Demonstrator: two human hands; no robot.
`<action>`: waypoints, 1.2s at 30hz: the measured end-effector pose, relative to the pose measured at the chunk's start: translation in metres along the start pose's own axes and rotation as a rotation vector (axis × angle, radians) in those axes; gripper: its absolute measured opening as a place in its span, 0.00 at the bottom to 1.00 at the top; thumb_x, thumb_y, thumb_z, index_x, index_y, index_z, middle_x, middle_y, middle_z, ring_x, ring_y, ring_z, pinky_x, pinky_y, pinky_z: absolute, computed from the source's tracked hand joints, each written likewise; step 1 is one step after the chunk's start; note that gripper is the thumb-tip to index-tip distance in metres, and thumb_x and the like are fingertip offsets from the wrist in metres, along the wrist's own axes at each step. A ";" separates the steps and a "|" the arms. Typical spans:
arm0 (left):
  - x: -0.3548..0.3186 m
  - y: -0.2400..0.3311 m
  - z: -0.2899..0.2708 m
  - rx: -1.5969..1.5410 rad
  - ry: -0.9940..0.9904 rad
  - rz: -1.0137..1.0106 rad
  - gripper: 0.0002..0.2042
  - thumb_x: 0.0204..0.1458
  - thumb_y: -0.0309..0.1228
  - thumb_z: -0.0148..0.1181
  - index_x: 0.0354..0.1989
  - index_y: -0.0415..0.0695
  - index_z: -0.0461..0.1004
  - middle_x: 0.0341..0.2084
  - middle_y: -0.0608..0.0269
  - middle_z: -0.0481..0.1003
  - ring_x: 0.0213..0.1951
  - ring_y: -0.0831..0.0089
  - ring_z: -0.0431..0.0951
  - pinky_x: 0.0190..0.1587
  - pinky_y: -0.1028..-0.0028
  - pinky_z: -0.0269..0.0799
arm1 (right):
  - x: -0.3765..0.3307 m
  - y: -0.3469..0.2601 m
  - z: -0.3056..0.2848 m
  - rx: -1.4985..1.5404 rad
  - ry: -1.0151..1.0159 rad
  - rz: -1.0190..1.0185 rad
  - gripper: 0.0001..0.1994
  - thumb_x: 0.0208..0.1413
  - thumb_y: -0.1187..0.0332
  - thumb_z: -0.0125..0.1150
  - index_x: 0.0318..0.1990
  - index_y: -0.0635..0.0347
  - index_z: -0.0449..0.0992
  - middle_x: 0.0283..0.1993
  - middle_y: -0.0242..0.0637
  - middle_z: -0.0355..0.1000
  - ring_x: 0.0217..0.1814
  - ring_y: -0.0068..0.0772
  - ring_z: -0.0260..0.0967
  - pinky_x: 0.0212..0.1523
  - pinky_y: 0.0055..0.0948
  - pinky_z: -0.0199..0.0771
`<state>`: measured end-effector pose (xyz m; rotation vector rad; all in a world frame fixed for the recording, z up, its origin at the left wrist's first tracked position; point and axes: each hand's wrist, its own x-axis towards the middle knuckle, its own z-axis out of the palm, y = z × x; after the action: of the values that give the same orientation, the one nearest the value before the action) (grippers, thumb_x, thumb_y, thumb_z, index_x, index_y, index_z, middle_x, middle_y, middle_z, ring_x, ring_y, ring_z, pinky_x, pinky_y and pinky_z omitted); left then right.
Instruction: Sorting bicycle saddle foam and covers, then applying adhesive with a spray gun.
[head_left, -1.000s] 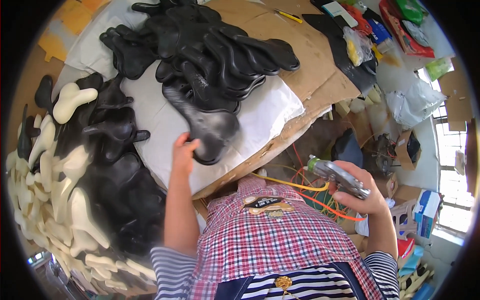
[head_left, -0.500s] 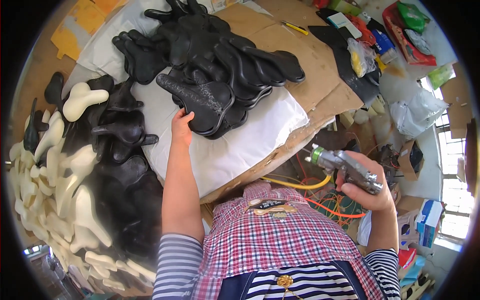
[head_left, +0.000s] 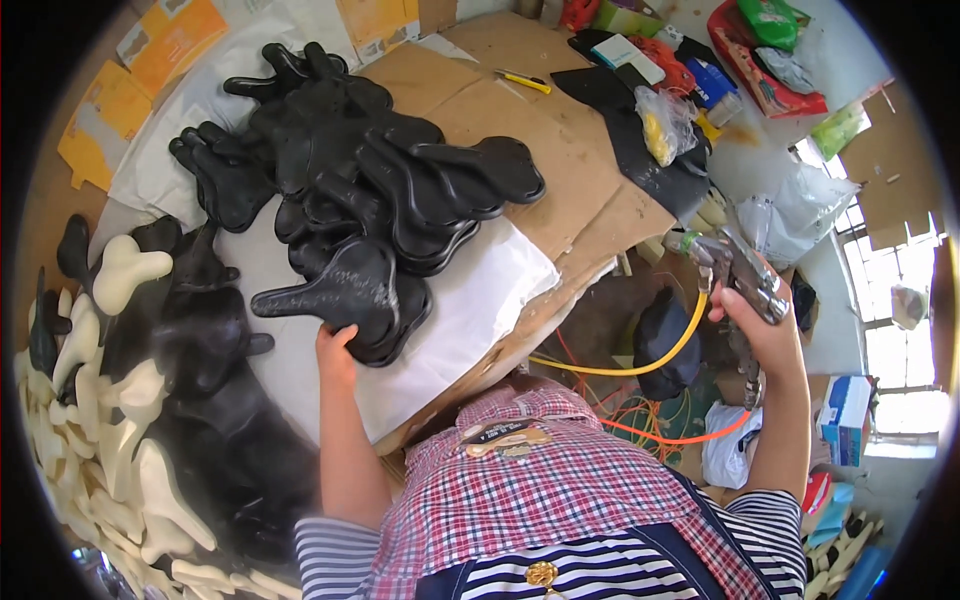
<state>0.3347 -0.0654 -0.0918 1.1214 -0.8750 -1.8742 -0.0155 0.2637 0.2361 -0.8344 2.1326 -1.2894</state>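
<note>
My left hand (head_left: 336,350) grips the near edge of a black bicycle saddle cover (head_left: 345,295), its thumb on top. White specks dot the upper face, and the narrow nose points left. Beneath and beyond it, a pile of more black saddle covers (head_left: 385,165) lies on white sheeting (head_left: 470,285). Off to the right of the table, my right hand (head_left: 762,325) is wrapped round a metal spray gun (head_left: 745,272), apart from the saddle covers. A yellow hose (head_left: 640,370) and an orange hose (head_left: 690,440) run to the gun.
Cream foam saddle pieces (head_left: 160,495) and black ones heap up at my left. Brown cardboard (head_left: 570,160) covers the table's right part, with a yellow utility knife (head_left: 523,80) on it. Tangled hoses lie below the table edge. Bags and boxes stand along the right.
The saddle cover in my left hand has turned, its nose swinging down to the left, and come nearer me. My right hand has carried the spray gun right, away from the table.
</note>
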 end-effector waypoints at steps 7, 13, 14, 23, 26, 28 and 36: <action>-0.058 0.035 -0.021 0.014 0.190 0.235 0.26 0.36 0.20 0.52 0.50 0.32 0.61 0.43 0.53 0.70 0.46 0.61 0.72 0.53 0.66 0.68 | 0.058 -0.016 -0.021 0.245 -0.243 -0.126 0.25 0.47 0.71 0.61 0.55 0.68 0.65 0.33 0.34 0.70 0.31 0.21 0.68 0.34 0.21 0.70; -0.042 0.056 0.131 -0.262 -0.077 0.222 0.24 0.42 0.22 0.48 0.53 0.33 0.62 0.48 0.52 0.69 0.50 0.60 0.71 0.56 0.63 0.65 | 0.096 0.012 -0.079 0.153 -0.277 -0.072 0.25 0.46 0.71 0.61 0.54 0.69 0.65 0.32 0.34 0.70 0.32 0.22 0.68 0.34 0.21 0.71; -0.034 0.053 0.179 -0.379 -0.151 0.193 0.24 0.42 0.21 0.48 0.53 0.34 0.62 0.49 0.52 0.69 0.50 0.60 0.71 0.57 0.62 0.65 | 0.101 0.022 -0.090 0.152 -0.269 -0.067 0.25 0.46 0.71 0.61 0.54 0.69 0.65 0.32 0.34 0.70 0.32 0.22 0.68 0.34 0.21 0.71; 0.083 -0.064 0.360 0.058 0.211 0.105 0.16 0.36 0.22 0.59 0.37 0.36 0.69 0.34 0.57 0.73 0.37 0.67 0.73 0.43 0.69 0.69 | 0.121 0.062 -0.112 0.345 -0.369 -0.074 0.30 0.47 0.69 0.63 0.58 0.69 0.61 0.35 0.35 0.71 0.36 0.26 0.69 0.41 0.27 0.71; 0.072 -0.068 0.370 0.125 0.242 0.165 0.17 0.35 0.22 0.60 0.37 0.35 0.68 0.33 0.57 0.73 0.35 0.68 0.73 0.41 0.71 0.69 | 0.129 0.074 -0.113 0.350 -0.422 -0.028 0.30 0.47 0.69 0.64 0.58 0.69 0.60 0.35 0.35 0.71 0.37 0.26 0.69 0.42 0.26 0.71; 0.048 -0.048 0.370 0.012 0.117 0.132 0.17 0.34 0.21 0.60 0.37 0.36 0.68 0.33 0.58 0.72 0.35 0.68 0.73 0.41 0.72 0.70 | 0.137 0.082 -0.110 0.365 -0.429 -0.016 0.27 0.48 0.70 0.63 0.56 0.68 0.63 0.35 0.34 0.70 0.35 0.23 0.68 0.39 0.24 0.70; -0.042 0.073 0.227 -0.065 0.134 0.374 0.24 0.36 0.21 0.55 0.48 0.34 0.64 0.42 0.53 0.72 0.44 0.61 0.74 0.52 0.66 0.69 | 0.184 0.055 -0.078 0.395 -0.621 -0.212 0.27 0.46 0.74 0.61 0.56 0.70 0.63 0.35 0.35 0.70 0.34 0.21 0.66 0.36 0.22 0.67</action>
<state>0.1605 -0.0253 0.0720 0.9562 -0.8734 -1.4939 -0.2083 0.1961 0.1995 -1.1226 1.2854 -1.2781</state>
